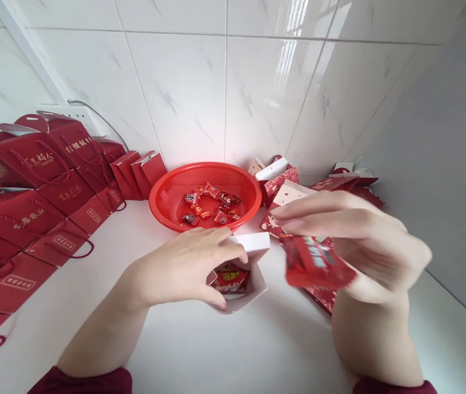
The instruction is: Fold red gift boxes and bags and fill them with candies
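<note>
My left hand [187, 268] grips a small white-lined gift box [259, 279] by its near-left side, fingers curled over the rim. The box's top is open, and a red wrapped candy [230, 280] with yellow print shows inside. To the right of the box, my right hand [364, 246] is closed on another red wrapped candy [312, 262], slightly blurred, held in the air apart from the box. Behind the left hand stands a red plastic basket [156, 200] with several wrapped candies [212, 208] at its bottom.
Rows of red gift boxes [52, 191] with cord handles fill the left side. At the back right lie unfilled-looking patterned boxes [282, 183] and flat red pieces [360, 186]. A tiled wall [175, 93] bounds the white table [175, 350], and a grey panel [442, 164] stands at right.
</note>
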Motion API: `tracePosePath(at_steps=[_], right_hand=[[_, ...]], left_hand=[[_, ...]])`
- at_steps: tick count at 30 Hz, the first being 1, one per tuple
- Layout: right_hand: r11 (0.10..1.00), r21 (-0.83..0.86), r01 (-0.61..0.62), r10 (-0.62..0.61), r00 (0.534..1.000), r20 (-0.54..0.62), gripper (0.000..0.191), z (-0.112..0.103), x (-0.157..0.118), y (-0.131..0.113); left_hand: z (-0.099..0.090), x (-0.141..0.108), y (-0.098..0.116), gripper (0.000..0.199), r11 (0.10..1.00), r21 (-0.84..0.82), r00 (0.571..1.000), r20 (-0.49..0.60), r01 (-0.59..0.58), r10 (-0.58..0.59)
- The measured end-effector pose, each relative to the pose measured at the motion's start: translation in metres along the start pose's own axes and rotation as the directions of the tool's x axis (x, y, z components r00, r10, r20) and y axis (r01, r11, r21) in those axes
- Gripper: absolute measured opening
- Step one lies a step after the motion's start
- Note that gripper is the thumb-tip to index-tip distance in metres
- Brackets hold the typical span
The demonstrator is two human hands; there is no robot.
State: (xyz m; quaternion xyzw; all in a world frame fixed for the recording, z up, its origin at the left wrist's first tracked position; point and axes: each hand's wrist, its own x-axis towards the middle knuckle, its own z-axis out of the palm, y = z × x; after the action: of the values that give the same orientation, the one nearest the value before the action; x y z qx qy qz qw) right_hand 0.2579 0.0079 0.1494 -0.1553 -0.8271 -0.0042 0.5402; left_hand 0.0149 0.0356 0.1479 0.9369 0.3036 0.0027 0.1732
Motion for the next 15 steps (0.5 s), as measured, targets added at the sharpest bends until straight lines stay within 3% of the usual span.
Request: tracePosePath(at_steps=[3,7,10,13,15], right_hand=[[0.989,-0.107,0.103,-0.116,0.986,-0.123,0.027,-0.001,-0.001,0.001],[0.987,-0.113,0.113,-0.135,0.967,-0.217,0.014,-0.001,0.002,-0.001],[0.996,-0.032,0.084,-0.089,0.974,-0.209,0.012,0.002,0.004,-0.006],[0.998,-0.016,-0.058,0.053,0.969,-0.240,0.010,0.007,0.002,-0.013],[0.995,-0.043,-0.085,0.071,0.965,-0.254,0.008,0.010,-0.001,-0.017]], left_hand=[[0.000,-0.002,0.001,0.030,1.000,0.010,1.000,0.007,0.009,-0.009],[0.007,-0.010,0.010,0.031,0.996,0.076,0.998,-0.042,0.053,-0.050],[0.011,-0.015,0.014,0.030,0.995,0.093,0.997,-0.068,0.045,-0.038],[0.009,-0.015,0.013,0.026,0.994,0.104,0.998,-0.050,0.039,-0.034],[0.006,-0.015,0.011,0.026,0.992,0.119,0.999,-0.049,0.029,-0.024]])
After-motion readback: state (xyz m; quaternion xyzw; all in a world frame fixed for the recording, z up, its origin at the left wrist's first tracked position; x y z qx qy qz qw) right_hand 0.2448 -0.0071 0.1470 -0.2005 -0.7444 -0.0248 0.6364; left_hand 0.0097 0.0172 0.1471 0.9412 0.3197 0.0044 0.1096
